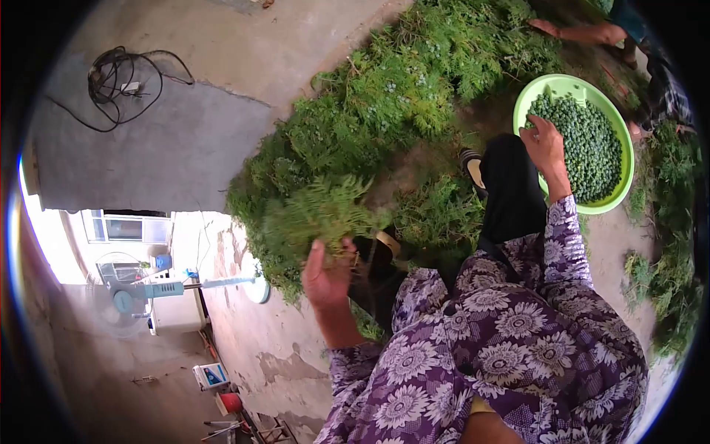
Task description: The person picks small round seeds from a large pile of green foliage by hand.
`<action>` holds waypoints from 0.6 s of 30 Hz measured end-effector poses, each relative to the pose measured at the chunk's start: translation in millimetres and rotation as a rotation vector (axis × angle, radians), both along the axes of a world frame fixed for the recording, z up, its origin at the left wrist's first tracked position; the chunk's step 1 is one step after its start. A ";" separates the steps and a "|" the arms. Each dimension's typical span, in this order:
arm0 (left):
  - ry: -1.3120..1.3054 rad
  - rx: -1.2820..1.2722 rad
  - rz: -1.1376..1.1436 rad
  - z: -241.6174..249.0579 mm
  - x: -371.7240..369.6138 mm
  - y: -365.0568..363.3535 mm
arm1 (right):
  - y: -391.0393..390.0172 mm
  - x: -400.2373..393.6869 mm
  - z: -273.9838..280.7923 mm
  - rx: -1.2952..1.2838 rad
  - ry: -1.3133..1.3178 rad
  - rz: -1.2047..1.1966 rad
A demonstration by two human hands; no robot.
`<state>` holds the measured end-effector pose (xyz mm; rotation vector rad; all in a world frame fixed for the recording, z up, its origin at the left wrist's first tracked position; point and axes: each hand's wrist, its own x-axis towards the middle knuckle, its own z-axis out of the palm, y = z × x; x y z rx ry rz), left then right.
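Note:
My left hand (pixel 328 285) is closed round the stem end of a leafy evergreen branch (pixel 325 214), which is blurred by motion. The branch is in front of a large heap of similar cut greenery (pixel 370 111). My right hand (pixel 546 146) is over the left side of a light green plastic basin (pixel 627 159). Its fingers are bent and slightly apart, with nothing clearly visible between them. Many small round green berries or cones (pixel 588 148) fill much of the basin.
Another person's hand (pixel 545 28) reaches into the heap at the upper right. More cut branches (pixel 673 237) lie along the right side. A coiled black cable (pixel 118 85) rests on a grey slab at upper left, and a standing fan (pixel 140 296) is at left.

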<state>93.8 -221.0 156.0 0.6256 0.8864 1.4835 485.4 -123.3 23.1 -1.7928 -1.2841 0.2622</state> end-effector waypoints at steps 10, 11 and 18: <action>1.562 -0.482 0.715 -81.6 -183.5 -73.1 | -9.7 13.6 -6.7 0.023 0.016 -0.073; 1.651 -0.516 0.616 -100.4 -179.1 -91.8 | -10.1 13.5 -7.3 0.009 0.019 -0.072; 1.663 -0.828 -0.336 -270.0 -230.9 -212.1 | -11.7 17.0 -8.3 0.054 0.060 -0.064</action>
